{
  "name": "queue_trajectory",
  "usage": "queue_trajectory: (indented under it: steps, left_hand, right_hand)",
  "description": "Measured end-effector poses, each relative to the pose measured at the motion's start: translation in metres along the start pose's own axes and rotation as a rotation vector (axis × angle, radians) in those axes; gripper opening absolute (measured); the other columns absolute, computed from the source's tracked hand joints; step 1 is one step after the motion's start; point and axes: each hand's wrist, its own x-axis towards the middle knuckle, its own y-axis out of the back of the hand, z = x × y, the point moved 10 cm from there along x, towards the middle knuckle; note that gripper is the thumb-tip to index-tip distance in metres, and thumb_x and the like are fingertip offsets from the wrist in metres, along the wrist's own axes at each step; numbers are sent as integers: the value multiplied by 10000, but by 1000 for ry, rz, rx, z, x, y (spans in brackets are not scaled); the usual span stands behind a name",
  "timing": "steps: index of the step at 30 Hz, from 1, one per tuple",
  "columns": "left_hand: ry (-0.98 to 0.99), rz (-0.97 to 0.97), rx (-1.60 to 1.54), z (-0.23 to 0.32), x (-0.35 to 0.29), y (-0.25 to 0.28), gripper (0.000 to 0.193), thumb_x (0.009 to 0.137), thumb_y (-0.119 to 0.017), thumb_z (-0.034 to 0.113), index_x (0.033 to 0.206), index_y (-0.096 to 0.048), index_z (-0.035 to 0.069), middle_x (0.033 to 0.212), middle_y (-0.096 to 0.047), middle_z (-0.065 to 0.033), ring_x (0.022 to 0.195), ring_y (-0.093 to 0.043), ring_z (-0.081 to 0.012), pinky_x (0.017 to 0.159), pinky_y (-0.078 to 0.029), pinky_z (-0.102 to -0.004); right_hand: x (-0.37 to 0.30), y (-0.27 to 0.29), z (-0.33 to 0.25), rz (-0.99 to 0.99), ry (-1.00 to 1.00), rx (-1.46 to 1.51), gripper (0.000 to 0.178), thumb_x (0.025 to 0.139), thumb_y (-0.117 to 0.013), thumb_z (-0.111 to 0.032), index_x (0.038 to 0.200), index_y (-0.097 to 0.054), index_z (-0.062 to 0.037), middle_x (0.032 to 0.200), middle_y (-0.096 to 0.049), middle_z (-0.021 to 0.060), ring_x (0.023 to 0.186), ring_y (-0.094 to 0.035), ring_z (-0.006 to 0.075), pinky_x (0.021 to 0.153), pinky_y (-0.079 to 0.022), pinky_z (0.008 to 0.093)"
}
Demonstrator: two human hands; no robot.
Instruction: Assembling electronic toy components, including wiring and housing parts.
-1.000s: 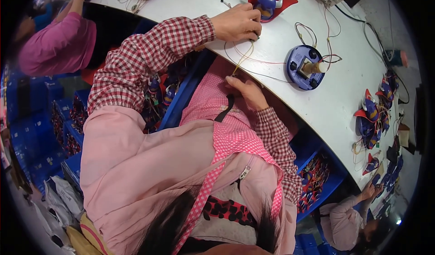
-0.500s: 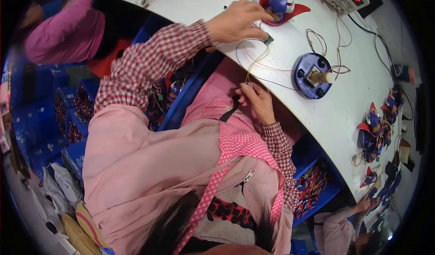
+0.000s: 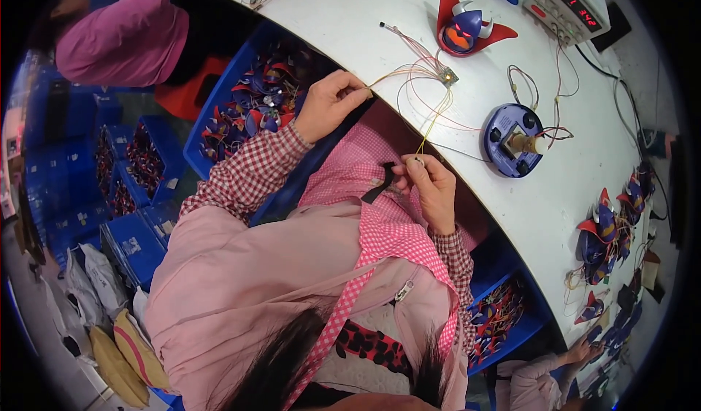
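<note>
My left hand (image 3: 332, 105) is closed at the table's front edge, thumb and forefinger pinching thin wires (image 3: 398, 70) that run to a small green circuit board (image 3: 447, 76) on the tabletop. Over my lap, my right hand (image 3: 431, 184) pinches the ends of yellow wires (image 3: 426, 133) coming from the same board; whatever is at their tips is too small to name. A yellowish light glows on the board. Behind it stands a purple horned toy head (image 3: 462, 31) with a red collar and glowing red eyes. A round purple base (image 3: 513, 141) with black feet lies to the right, wired up.
A power supply (image 3: 567, 5) with red digits stands at the back right, cables trailing. Several more toy heads (image 3: 600, 228) lie on the table at right. Blue bins (image 3: 241, 93) of toy parts sit below the table edge. One co-worker (image 3: 120, 35) is at left, another (image 3: 537, 382) lower right.
My left hand has drawn back from beside the toy head and board to the table's edge, uncovering both. My right hand keeps hold of the yellow wires. The whole view has shifted slightly.
</note>
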Motion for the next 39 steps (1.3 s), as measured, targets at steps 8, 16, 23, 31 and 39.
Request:
queue_trajectory:
  steps: [8, 16, 23, 31, 39]
  left_hand:
    - [368, -260, -506, -7, -19, -59, 168, 867, -617, 151, 939, -611, -1, 772, -617, -26, 614, -536, -47, 510, -424, -169]
    - [259, -264, -385, 9, -15, -79, 131, 860, -625, 116, 904, -598, -5, 716, -599, -13, 580, -534, -42, 494, -420, -164]
    - [259, -281, -421, 10, -22, -89, 118, 861, -622, 106, 882, -584, -4, 682, -588, -2, 551, -527, -38, 476, -416, -164]
    - [275, -290, -401, 13, -24, -95, 105, 870, -596, 109, 882, -582, 6, 675, -580, -2, 556, -532, -38, 467, -418, -160]
    - [295, -280, -487, 9, -24, -99, 127, 876, -584, 130, 882, -593, 3, 710, -591, -17, 571, -537, -42, 462, -433, -172]
  right_hand:
    - [-5, -8, -39, 115, 137, -169, 189, 917, -559, -120, 1055, -588, 6, 844, -645, 59, 658, -566, 70, 569, -454, 191]
    - [-7, -9, -75, 342, 550, -728, 178, 860, -630, -85, 1012, -578, -9, 744, -610, 41, 607, -527, 81, 555, -434, 215]
    - [-11, -7, -76, 402, 572, -769, 136, 849, -638, -79, 947, -571, -14, 688, -580, 62, 583, -524, 90, 525, -434, 236]
    - [-15, -10, -86, 412, 676, -835, 145, 826, -648, -51, 941, -570, -13, 705, -584, 99, 569, -561, 155, 520, -444, 260]
    - [-16, -14, -88, 398, 734, -911, 150, 807, -648, -31, 934, -570, -15, 731, -587, 133, 580, -600, 243, 515, -461, 299]
